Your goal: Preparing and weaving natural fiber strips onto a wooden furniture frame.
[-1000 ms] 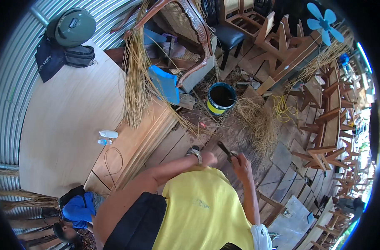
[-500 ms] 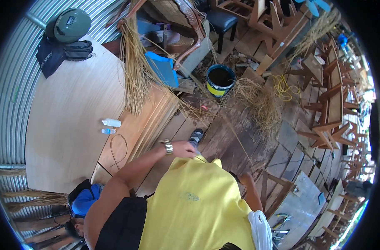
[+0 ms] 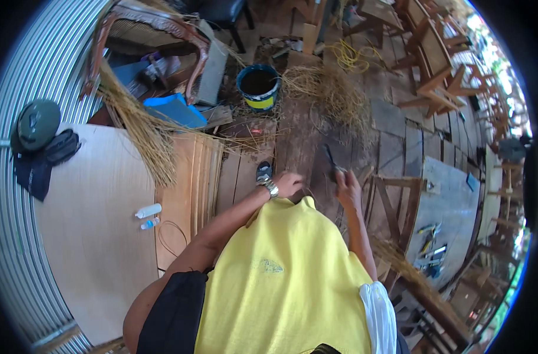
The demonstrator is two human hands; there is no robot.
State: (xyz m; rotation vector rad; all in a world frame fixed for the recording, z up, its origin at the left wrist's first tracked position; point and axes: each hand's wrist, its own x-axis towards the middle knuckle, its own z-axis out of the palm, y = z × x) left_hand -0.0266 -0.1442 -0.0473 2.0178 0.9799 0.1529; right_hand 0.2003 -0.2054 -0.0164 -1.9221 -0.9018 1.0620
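Note:
Over my lap, at the top of the yellow shirt (image 3: 275, 248), my left hand (image 3: 289, 184) is closed in a pinch. A thin cane strand (image 3: 309, 192) shows at its fingertips, partly lost against the dark floor. To its right, my right hand (image 3: 349, 187) is wrapped round a dark, narrow knife (image 3: 329, 157), the tip of which points away from me. The two hands are apart. Beyond them on the floor lies a loose heap of cane shavings (image 3: 339, 100).
A dark bucket with a yellow band (image 3: 259, 94) stands ahead. Left are a pale board (image 3: 97, 236) with two small bottles (image 3: 148, 210), a cane bundle (image 3: 142, 141) and a helmet (image 3: 38, 125). Right is a grey tabletop (image 3: 446, 206) with hand tools (image 3: 431, 242); wooden chair frames (image 3: 428, 53) stand beyond.
The view has turned to the right. My right hand has come up and forward with the knife, which now points away. My left hand stays in a pinch near the shirt's top.

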